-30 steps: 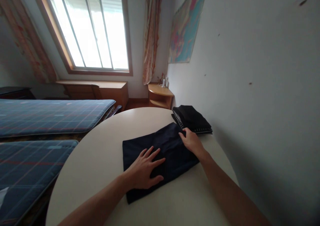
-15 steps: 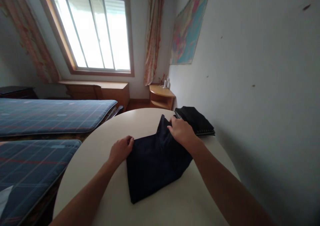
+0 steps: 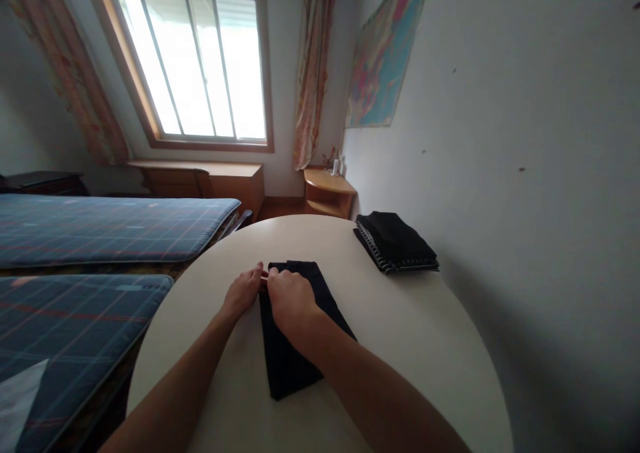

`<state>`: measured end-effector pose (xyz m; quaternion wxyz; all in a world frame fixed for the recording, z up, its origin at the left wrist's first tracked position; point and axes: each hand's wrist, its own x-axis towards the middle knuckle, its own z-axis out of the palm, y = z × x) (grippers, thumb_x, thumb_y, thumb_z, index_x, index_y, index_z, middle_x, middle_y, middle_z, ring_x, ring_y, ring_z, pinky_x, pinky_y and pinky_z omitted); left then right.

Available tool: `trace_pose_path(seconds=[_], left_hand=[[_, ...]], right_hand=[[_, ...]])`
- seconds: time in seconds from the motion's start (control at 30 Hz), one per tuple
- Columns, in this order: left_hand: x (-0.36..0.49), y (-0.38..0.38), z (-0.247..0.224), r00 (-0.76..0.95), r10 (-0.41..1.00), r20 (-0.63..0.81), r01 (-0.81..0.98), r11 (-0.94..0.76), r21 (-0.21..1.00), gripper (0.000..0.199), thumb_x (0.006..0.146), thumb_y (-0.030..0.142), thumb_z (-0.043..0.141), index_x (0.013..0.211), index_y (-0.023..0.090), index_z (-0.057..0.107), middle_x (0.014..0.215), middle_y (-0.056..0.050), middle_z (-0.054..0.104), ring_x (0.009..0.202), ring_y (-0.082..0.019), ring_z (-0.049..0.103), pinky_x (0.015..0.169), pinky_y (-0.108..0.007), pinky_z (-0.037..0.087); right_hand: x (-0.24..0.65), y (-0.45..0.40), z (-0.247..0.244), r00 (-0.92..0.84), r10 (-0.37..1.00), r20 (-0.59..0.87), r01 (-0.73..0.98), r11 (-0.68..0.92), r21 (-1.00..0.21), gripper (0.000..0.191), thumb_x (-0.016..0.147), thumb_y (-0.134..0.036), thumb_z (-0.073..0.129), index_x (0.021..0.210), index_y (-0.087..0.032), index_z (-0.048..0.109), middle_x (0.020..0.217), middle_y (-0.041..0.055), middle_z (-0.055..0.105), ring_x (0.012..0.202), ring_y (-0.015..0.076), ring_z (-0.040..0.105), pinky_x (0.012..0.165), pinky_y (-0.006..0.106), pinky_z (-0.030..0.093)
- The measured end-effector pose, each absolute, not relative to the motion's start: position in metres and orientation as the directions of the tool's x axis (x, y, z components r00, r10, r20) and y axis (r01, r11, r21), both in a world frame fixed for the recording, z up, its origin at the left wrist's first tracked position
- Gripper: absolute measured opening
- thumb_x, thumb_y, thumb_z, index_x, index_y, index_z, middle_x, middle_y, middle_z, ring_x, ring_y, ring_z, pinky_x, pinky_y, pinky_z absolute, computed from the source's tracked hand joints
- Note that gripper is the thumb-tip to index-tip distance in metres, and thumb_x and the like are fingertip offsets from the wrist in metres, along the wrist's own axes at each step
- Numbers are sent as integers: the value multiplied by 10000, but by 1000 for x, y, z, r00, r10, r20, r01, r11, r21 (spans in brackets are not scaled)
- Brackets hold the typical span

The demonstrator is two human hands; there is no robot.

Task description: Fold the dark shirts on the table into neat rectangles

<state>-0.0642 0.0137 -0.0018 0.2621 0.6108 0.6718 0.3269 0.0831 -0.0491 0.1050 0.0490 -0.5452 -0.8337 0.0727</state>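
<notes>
A dark navy cloth (image 3: 290, 366) lies folded into a narrow panel on the round white table. At its far left corner, my left hand (image 3: 243, 293) has its fingers closed on the edge. My right hand (image 3: 293, 299) reaches across the panel, fingers pinched on the cloth at the same corner, close against the left fingertips. The right hand and forearm hide part of the cloth's middle. Farther right is a stack of folded black cloths (image 3: 397, 236) with pale stitching along the edges; neither hand touches it.
The round white table (image 3: 410, 346) stands beside a white wall (image 3: 550, 239) on the right. Two plaid mattresses (image 3: 115, 229) lie to the left, with a white sheet (image 3: 25, 393) on the nearer one. A desk (image 3: 235, 173) and a corner shelf (image 3: 330, 183) stand beyond.
My right hand has carried the cloth's right side leftward, folding it over so the panel is narrower. Both hands are now together at the far left corner. The view has shifted slightly.
</notes>
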Motion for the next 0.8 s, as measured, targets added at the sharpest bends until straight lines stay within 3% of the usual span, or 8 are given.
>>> trace_pose_path(seconds=[0.17, 0.33, 0.47, 0.53, 0.6, 0.7, 0.8], left_hand=[[-66, 16, -4, -114, 990, 78, 793, 43, 608, 494, 941, 535, 381, 827, 198, 725, 879, -86, 763, 886, -258, 703, 732, -305, 459], [-69, 21, -16, -126, 991, 36, 757, 72, 650, 319, 863, 445, 568, 1013, 213, 726, 913, -39, 779, 914, -234, 711, 688, -269, 467], [-70, 23, -21, -115, 993, 35, 728, 60, 683, 266, 859, 380, 585, 1019, 212, 715, 899, -26, 780, 890, -214, 716, 691, -257, 483], [-69, 22, -19, -108, 993, 41, 737, 52, 673, 250, 860, 362, 589, 1016, 211, 713, 885, -26, 775, 877, -211, 715, 705, -260, 488], [-66, 20, -16, -111, 992, 67, 770, 44, 636, 239, 863, 335, 585, 1027, 211, 708, 918, -34, 769, 902, -217, 710, 747, -273, 494], [-58, 15, -12, -154, 975, 158, 831, 41, 555, 257, 903, 328, 532, 1067, 202, 685, 1044, -68, 745, 972, -241, 694, 850, -323, 499], [-47, 10, -11, -144, 941, 306, 864, -31, 502, 294, 936, 295, 450, 1118, 184, 653, 1197, -104, 682, 1070, -251, 655, 964, -365, 477]], right_hand=[[73, -56, 72, -451, 893, -3, 876, 442, -191, 326, 958, -20, 383, 1170, -76, 624, 1053, 210, 721, 984, 274, 721, 774, 357, 591], [73, -58, 52, -514, 858, -17, 843, 501, -193, 285, 936, -51, 440, 1131, -73, 647, 1038, 198, 724, 974, 288, 719, 759, 358, 587], [94, -49, 47, -579, 814, 42, 782, 570, -252, 251, 968, -207, 459, 1044, -136, 688, 1009, 151, 737, 947, 283, 719, 801, 361, 560], [108, -44, 44, -559, 822, 113, 767, 564, -306, 296, 995, -291, 434, 1107, -161, 676, 1055, 134, 734, 989, 267, 705, 863, 368, 537], [122, -43, 38, -546, 817, 184, 744, 574, -342, 391, 1000, -392, 443, 1277, -169, 607, 1240, 141, 677, 1163, 281, 628, 988, 411, 479], [134, -46, 20, -606, 773, 188, 700, 630, -336, 618, 985, -552, 418, 1493, -200, 411, 1534, 133, 431, 1443, 326, 330, 1167, 527, 257], [138, -49, 1, -631, 765, 128, 702, 634, -323, 634, 1003, -586, 320, 1534, -240, 348, 1597, 105, 321, 1504, 315, 169, 1201, 561, 118]])
